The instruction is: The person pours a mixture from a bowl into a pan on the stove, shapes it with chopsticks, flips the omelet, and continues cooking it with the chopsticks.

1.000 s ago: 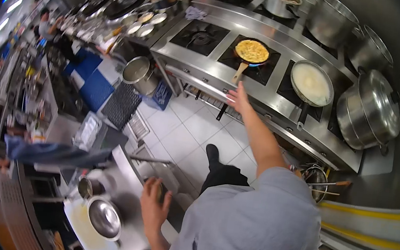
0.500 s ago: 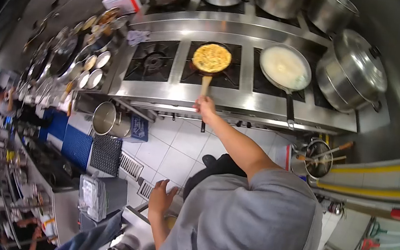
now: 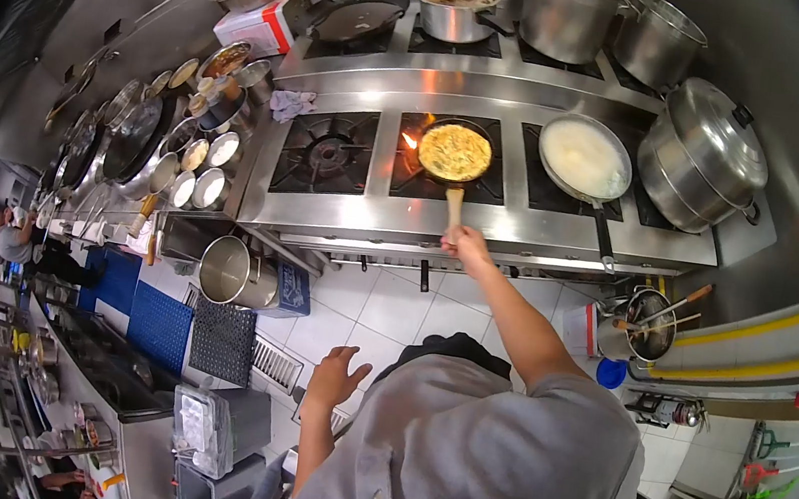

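Observation:
My right hand (image 3: 466, 245) is closed around the pale wooden handle (image 3: 453, 209) of a small frying pan. Filling that pan is a round yellow omelette (image 3: 455, 152), browned in spots. The pan sits over a front burner, with an orange flame (image 3: 410, 140) at its left edge. Low over the floor, my left hand (image 3: 334, 379) is held out with fingers apart, touching nothing I can see. On the burner to the right rests a larger frying pan (image 3: 585, 157) with a pale, whitish layer inside, its black handle pointing toward me.
A tall lidded steamer pot (image 3: 704, 158) stands at the stove's right end. Several pots and a dark pan (image 3: 357, 17) occupy the back row. Bowls and containers crowd the left counter. A large steel pot (image 3: 237, 272) is on the floor at left. A person (image 3: 17, 240) is far left.
The view has shifted, so the stove appears lower and further right. A flame now shows beside the omelette pan. My right hand keeps its hold on the handle.

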A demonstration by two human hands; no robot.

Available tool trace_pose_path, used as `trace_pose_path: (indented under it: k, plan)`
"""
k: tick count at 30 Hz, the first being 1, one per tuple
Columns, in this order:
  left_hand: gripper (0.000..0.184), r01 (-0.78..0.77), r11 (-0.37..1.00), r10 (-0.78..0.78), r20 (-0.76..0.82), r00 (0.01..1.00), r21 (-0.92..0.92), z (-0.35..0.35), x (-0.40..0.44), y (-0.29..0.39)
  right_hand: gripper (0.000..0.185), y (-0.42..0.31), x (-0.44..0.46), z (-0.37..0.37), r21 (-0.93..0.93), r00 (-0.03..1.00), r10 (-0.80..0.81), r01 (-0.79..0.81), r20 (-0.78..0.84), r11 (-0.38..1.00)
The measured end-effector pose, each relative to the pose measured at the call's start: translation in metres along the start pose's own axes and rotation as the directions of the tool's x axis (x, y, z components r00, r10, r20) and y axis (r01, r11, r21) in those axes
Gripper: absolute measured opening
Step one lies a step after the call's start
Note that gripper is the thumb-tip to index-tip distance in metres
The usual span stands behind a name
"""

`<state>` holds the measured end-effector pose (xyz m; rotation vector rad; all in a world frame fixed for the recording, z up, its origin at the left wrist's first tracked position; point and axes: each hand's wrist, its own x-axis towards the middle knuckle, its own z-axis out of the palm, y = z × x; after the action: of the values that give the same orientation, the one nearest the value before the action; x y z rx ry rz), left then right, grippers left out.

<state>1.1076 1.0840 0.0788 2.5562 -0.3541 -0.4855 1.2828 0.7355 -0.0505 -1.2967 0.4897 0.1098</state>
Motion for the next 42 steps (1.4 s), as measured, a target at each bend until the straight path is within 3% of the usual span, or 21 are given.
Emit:
trace_pose_path:
  k: [2, 3, 6, 7, 8, 10, 11, 12, 14, 16, 18, 20, 24, 25, 29, 32, 34, 35, 38, 40, 42]
  plan:
    - [0.05, 0.092, 0.987, -0.088, 0.031, 0.996, -0.132, -0.015, -0.006, -0.008, 0.037, -0.021, -0.005, 0.005, 0.106, 0.994, 0.102, -0.098, -0.03, 0.99]
    - [0.05, 0.026, 0.994, -0.03, -0.04, 0.999, -0.103, -0.009, -0.008, -0.029, 0.04, -0.031, -0.004, 0.005, 0.214, 0.976, 0.21, -0.193, -0.059, 0.958]
    - [0.049, 0.15, 0.98, -0.147, 0.037, 0.988, -0.132, 0.013, -0.01, -0.083, 0.047, 0.012, 0.07, -0.002, 0.24, 0.982, 0.188, -0.183, 0.002, 0.953]
    - [0.051, 0.074, 0.995, -0.072, 0.031, 0.997, -0.061, 0.037, -0.011, -0.123, 0.052, -0.005, 0.053, 0.03, -0.203, 0.935, 0.066, -0.144, -0.349, 0.968]
    - [0.051, 0.077, 0.995, -0.075, 0.035, 0.997, -0.063, 0.048, -0.016, -0.143, 0.052, -0.008, 0.043, 0.034, -0.205, 0.934, 0.07, -0.149, -0.35, 0.967]
    - [0.052, 0.185, 0.975, -0.211, 0.245, 0.946, 0.125, 0.055, -0.028, -0.169, 0.064, -0.008, 0.026, 0.033, -0.512, 0.856, -0.13, -0.171, -0.501, 0.842]
    - [0.053, 0.173, 0.974, -0.201, 0.2, 0.959, 0.149, 0.054, -0.035, -0.176, 0.063, 0.008, 0.029, 0.009, -0.559, 0.858, -0.251, -0.05, -0.448, 0.828]
    - [0.053, 0.172, 0.975, -0.197, 0.196, 0.96, 0.14, 0.054, -0.034, -0.182, 0.068, -0.028, -0.011, 0.014, -0.473, 0.902, -0.081, -0.145, -0.425, 0.869]
    - [0.052, 0.258, 0.95, -0.25, 0.065, 0.966, -0.174, 0.06, -0.042, -0.192, 0.066, -0.028, -0.004, 0.009, -0.517, 0.895, -0.127, -0.127, -0.428, 0.846]
    - [0.051, 0.321, 0.929, -0.31, 0.09, 0.947, -0.182, 0.067, -0.044, -0.191, 0.061, -0.022, 0.013, 0.021, -0.612, 0.852, -0.229, -0.129, -0.471, 0.78]
    - [0.051, 0.257, 0.959, -0.242, 0.123, 0.962, -0.12, 0.075, -0.033, -0.202, 0.061, -0.027, 0.009, 0.02, -0.565, 0.845, -0.239, -0.088, -0.479, 0.82]
    - [0.049, 0.315, 0.931, -0.285, 0.174, 0.943, -0.185, 0.09, -0.032, -0.225, 0.062, -0.045, -0.015, 0.007, -0.488, 0.904, -0.113, -0.115, -0.413, 0.865]
    - [0.045, 0.421, 0.881, -0.403, 0.124, 0.907, -0.217, 0.099, -0.039, -0.225, 0.059, -0.041, 0.005, -0.008, -0.524, 0.884, -0.167, -0.1, -0.437, 0.846]
    - [0.044, 0.469, 0.863, -0.435, 0.197, 0.879, -0.189, 0.107, -0.042, -0.232, 0.059, -0.038, 0.006, 0.004, -0.507, 0.84, -0.261, -0.019, -0.475, 0.862]
    - [0.04, 0.522, 0.85, -0.468, 0.346, 0.813, -0.076, 0.161, -0.045, -0.302, 0.06, -0.023, 0.017, 0.003, -0.544, 0.835, -0.276, -0.033, -0.477, 0.839]
    - [0.039, 0.573, 0.812, -0.488, 0.412, 0.77, -0.11, 0.168, -0.053, -0.302, 0.058, -0.017, 0.011, -0.013, -0.403, 0.883, -0.166, -0.028, -0.439, 0.915]
    - [0.038, 0.611, 0.772, -0.503, 0.418, 0.756, -0.176, 0.166, -0.051, -0.295, 0.051, -0.015, 0.011, -0.018, -0.284, 0.951, -0.124, 0.041, -0.283, 0.958]
    - [0.038, 0.622, 0.756, -0.507, 0.419, 0.753, -0.205, 0.164, -0.048, -0.295, 0.051, -0.014, 0.014, -0.018, -0.28, 0.95, -0.126, 0.043, -0.285, 0.959]
    - [0.037, 0.645, 0.712, -0.513, 0.422, 0.748, -0.278, 0.156, -0.035, -0.303, 0.046, -0.01, 0.016, -0.01, -0.154, 0.98, -0.044, 0.013, -0.196, 0.988]
    - [0.037, 0.655, 0.683, -0.519, 0.415, 0.747, -0.324, 0.15, -0.023, -0.32, 0.042, -0.014, 0.01, 0.002, 0.034, 0.985, 0.039, -0.034, -0.17, 0.999]
    - [0.037, 0.66, 0.66, -0.536, 0.391, 0.748, -0.358, 0.145, -0.01, -0.344, 0.04, -0.022, 0.003, 0.017, 0.062, 0.994, 0.062, -0.057, -0.084, 0.996]
